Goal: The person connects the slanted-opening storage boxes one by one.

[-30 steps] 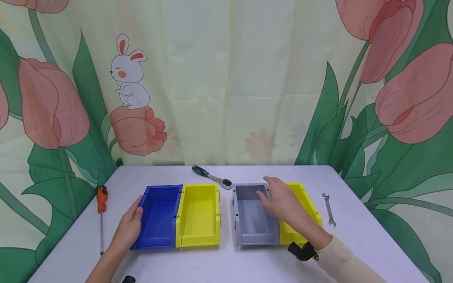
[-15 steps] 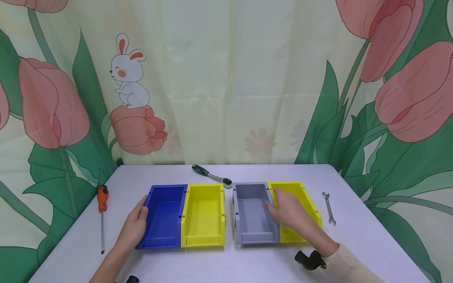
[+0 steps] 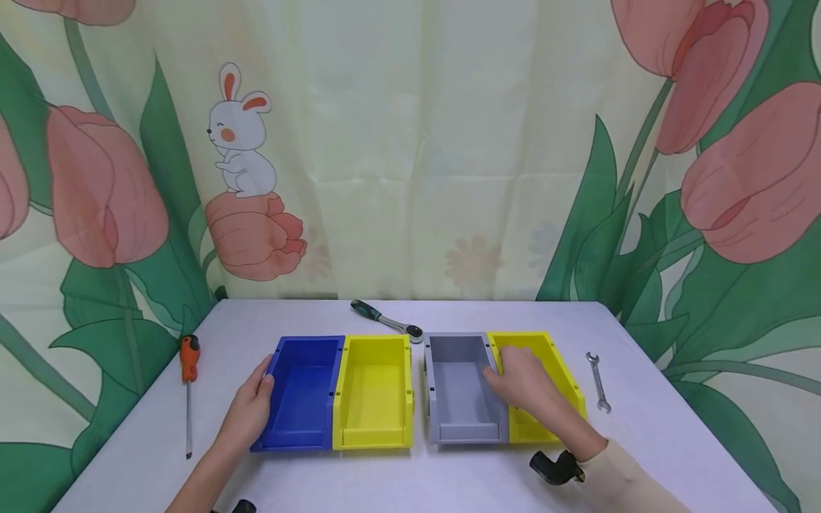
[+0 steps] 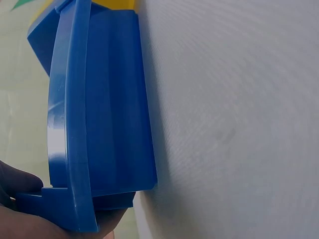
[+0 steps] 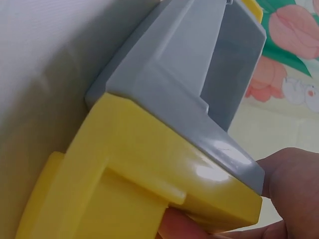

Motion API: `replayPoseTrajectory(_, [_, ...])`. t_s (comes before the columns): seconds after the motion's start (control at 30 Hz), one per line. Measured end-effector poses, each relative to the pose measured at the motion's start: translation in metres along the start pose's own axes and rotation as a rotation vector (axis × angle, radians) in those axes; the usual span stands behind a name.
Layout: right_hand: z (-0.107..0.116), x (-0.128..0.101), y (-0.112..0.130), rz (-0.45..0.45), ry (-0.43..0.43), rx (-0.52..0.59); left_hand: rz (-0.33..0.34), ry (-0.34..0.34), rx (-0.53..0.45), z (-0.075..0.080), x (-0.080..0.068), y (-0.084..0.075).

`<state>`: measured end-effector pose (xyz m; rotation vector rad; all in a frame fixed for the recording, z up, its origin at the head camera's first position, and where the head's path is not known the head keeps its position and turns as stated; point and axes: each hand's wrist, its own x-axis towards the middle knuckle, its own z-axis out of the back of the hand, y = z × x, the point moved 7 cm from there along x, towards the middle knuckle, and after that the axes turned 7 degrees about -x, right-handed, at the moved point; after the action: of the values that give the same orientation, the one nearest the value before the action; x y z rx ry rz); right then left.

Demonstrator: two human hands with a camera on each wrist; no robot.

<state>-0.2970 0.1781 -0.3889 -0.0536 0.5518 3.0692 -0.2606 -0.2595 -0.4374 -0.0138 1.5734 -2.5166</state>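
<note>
Tulip-print curtain behind pale surface (image 3: 410, 477). Left hand (image 3: 246, 417) grips outer wall of blue bin (image 3: 303, 392), which touches a yellow bin (image 3: 374, 392). Right hand (image 3: 526, 381), fingers curled, holds the wall shared by grey bin (image 3: 458, 388) and second yellow bin (image 3: 551, 370). Around: screwdriver (image 3: 189, 385), ratchet (image 3: 385, 319), wrench (image 3: 598, 381).

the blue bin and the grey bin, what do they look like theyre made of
The blue bin looks like moulded plastic with a smooth, semi-gloss finish: the left wrist view shows a soft highlight along its rim and even colour throughout. The grey bin seems the same kind of plastic: the right wrist view shows glossy glints on its rim and crisp moulded edges. The exact plastic cannot be told.
</note>
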Motion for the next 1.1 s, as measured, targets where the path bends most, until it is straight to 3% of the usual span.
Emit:
replayPoseTrajectory(0.33, [0.018,0.003,0.015,0.070,-0.094,0.002,-0.002,-0.002,-0.006,-0.001,-0.001,-0.001])
replayPoseTrajectory(0.63, [0.031,0.000,0.032,0.097,-0.100,-0.035,-0.015,0.009,0.014,0.000,-0.001,-0.001])
replayPoseTrajectory(1.1, [0.039,-0.005,0.039,0.135,-0.121,-0.044,-0.025,0.013,0.017,0.001,0.000,-0.001])
